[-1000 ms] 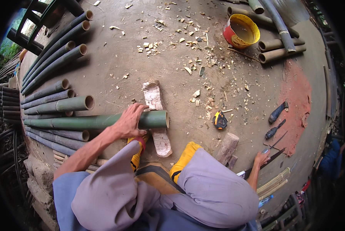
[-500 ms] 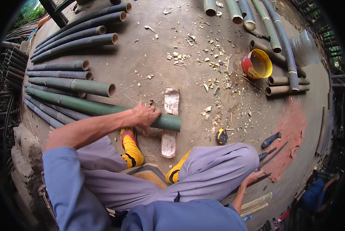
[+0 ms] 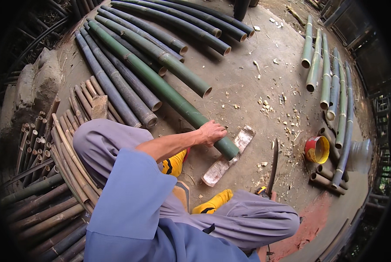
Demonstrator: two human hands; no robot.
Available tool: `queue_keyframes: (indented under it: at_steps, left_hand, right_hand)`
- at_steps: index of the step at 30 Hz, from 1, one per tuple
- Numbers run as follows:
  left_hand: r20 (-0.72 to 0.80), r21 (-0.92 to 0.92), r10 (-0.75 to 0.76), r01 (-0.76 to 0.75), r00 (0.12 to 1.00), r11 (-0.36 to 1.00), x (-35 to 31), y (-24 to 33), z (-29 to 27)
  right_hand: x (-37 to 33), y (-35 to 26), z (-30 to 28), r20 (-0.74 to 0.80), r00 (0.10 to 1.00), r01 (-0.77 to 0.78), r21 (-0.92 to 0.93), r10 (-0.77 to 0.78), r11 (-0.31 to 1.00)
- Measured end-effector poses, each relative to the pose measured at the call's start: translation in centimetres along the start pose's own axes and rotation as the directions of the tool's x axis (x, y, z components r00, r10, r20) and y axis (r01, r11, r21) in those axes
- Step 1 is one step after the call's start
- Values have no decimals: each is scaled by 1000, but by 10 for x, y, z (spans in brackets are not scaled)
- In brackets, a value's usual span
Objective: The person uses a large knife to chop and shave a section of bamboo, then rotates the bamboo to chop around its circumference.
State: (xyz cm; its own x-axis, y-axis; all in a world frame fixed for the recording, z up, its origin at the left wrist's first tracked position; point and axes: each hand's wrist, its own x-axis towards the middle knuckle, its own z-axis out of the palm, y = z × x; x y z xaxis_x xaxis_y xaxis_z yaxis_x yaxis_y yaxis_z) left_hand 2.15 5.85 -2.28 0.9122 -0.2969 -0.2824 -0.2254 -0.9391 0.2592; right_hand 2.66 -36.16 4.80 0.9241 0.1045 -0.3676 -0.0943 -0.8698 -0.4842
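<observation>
My left hand [image 3: 213, 132] is wrapped over a long green bamboo pole [image 3: 160, 89], close to its near end. That end lies across a pale, hollowed wooden block [image 3: 212, 174] on the ground. My right hand [image 3: 273, 196] shows only in part behind my right knee, closed on the handle of a long knife [image 3: 274, 169]. Its dark, slightly curved blade points upward, apart from the bamboo. A yellow and black tape measure [image 3: 261, 191] sits beside the knife, partly covered by my leg. My feet in yellow socks [image 3: 215, 201] are close to the block.
More bamboo poles [image 3: 178, 70] fan out at the left, with others [image 3: 311, 61] at the far right. Wood chips [image 3: 287, 113] litter the ground. A red and yellow bucket [image 3: 316, 149] lies near short bamboo pieces [image 3: 328, 180]. Thin canes [image 3: 73, 161] are stacked left of me.
The view has swung toward the left. My right hand has brought the knife up from low beside my right leg, and its blade now stands upright. My left hand still grips the bamboo pole.
</observation>
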Motion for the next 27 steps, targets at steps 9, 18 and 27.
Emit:
queue_keyframes:
  at_steps: [9, 18, 27]
  left_hand:
    - [169, -58, -57, 67, 984, 996, 6, 13, 17]
    - [43, -94, -20, 24, 999, 995, -4, 12, 7]
    - [122, -98, -70, 82, 990, 992, 6, 14, 19]
  right_hand:
    - [34, 8, 50, 76, 867, 490, 47, -492, 871]
    - [59, -21, 55, 368, 869, 420, -195, -331, 886]
    - [37, -27, 86, 325, 896, 365, -148, -303, 919]
